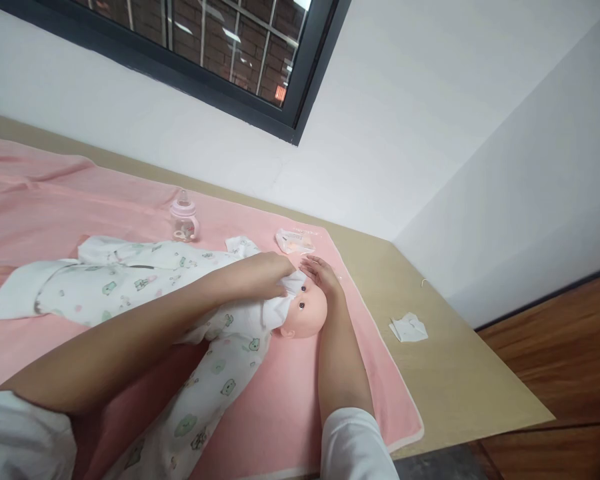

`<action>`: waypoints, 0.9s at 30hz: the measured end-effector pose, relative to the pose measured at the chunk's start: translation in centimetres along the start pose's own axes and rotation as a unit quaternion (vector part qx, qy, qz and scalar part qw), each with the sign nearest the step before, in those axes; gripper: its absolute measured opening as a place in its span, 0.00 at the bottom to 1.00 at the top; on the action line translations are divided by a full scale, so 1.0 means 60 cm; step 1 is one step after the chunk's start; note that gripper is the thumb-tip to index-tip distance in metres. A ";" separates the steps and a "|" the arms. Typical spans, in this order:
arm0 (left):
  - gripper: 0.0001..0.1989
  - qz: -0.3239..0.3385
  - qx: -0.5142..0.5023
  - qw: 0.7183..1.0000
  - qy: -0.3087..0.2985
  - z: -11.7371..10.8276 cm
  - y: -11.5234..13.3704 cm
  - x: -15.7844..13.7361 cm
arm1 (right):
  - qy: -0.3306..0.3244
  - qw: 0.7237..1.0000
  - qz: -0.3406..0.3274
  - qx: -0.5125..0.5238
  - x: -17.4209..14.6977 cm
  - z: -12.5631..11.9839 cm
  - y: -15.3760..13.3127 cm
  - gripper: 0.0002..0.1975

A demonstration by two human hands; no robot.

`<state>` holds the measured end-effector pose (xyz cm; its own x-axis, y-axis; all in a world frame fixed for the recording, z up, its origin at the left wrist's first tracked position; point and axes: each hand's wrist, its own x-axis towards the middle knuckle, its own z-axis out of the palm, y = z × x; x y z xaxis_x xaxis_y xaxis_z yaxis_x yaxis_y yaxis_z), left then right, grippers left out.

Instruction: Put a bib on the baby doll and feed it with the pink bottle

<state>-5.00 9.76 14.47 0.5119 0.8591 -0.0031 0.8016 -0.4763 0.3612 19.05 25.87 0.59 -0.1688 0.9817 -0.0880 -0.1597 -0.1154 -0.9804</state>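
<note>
A baby doll (310,313) lies on its back, head to the right, dressed in a white outfit (145,283) with green animal prints. My left hand (273,272) reaches across its chest with fingers closed on a white cloth (294,283), which covers the lower part of the doll's face. My right hand (323,272) rests along the far side of the head, its fingers stretched out towards the cloth's edge. Part of the doll's head is hidden behind my right hand and wrist.
Under the doll is a pink blanket (300,393) on a wooden tabletop (460,380). Behind stand a baby bottle (184,219) with a pink collar and a clear plastic packet (295,241). A folded white tissue (409,327) lies to the right. Walls border the table.
</note>
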 end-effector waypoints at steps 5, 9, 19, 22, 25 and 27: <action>0.09 0.014 -0.008 1.000 0.022 0.008 -0.011 0.007 | 0.003 1.000 0.007 -0.010 0.000 0.002 -0.002 0.11; 0.09 0.024 -0.004 0.999 0.045 0.013 -0.023 0.014 | 0.008 1.000 0.011 -0.012 0.001 0.002 -0.004 0.12; 0.07 0.033 0.003 0.997 0.068 0.023 -0.037 0.021 | 0.015 1.000 0.016 -0.013 0.003 0.003 -0.005 0.10; 0.09 0.037 0.019 0.997 0.071 0.024 -0.040 0.025 | 0.013 1.000 0.016 -0.011 0.004 0.002 -0.005 0.10; 0.10 0.033 0.046 0.995 0.081 0.022 -0.040 0.028 | 0.009 1.000 0.016 -0.010 0.007 0.001 -0.003 0.11; 0.11 0.019 0.058 0.995 0.085 0.020 -0.040 0.028 | 0.008 1.000 0.016 -0.008 0.008 0.000 -0.001 0.12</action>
<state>-5.68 12.09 12.47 0.4913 0.8542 0.1701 0.8175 -0.5196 0.2484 18.99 26.37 0.62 -0.1574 0.9800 -0.1219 -0.1380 -0.1441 -0.9799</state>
